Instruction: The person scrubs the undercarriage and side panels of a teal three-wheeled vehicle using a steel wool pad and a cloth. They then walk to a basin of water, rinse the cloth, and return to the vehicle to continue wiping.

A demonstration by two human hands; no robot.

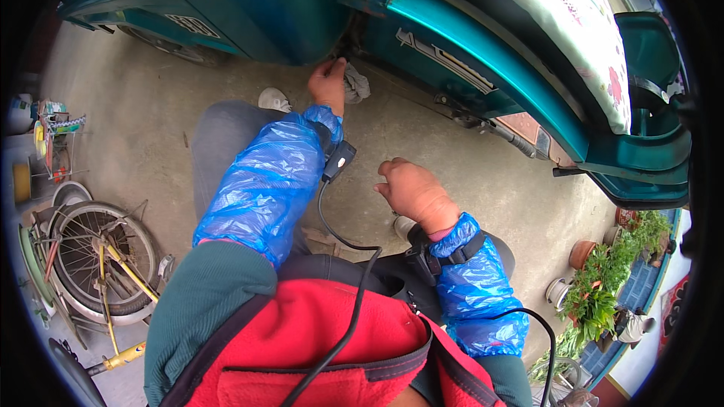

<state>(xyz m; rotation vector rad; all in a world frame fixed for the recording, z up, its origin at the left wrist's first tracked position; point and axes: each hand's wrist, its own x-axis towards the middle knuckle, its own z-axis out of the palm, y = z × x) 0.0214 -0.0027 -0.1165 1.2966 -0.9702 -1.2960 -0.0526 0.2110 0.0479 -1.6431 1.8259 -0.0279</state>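
Observation:
A teal motor tricycle [283,17] fills the top of the view, its lower body panels facing me. My left hand [329,82] reaches up to the lower edge of the front body, by the gap between it and the teal rear side panel [430,56]. Its fingertips are pinched together near that dark gap; whether they hold something small cannot be told. A grey cloth [357,85] lies just right of this hand, partly behind it. My right hand [416,189] hangs over the concrete floor with its fingers curled, and no object shows in it. Both forearms wear blue plastic sleeves.
A bicycle [107,260] with yellow frame parts lies at the left, below a wire rack [59,135] of small items. Potted plants [594,288] line the right side. A metal rod and linkage [503,135] run under the tricycle's side. Black cables hang from devices strapped to both wrists.

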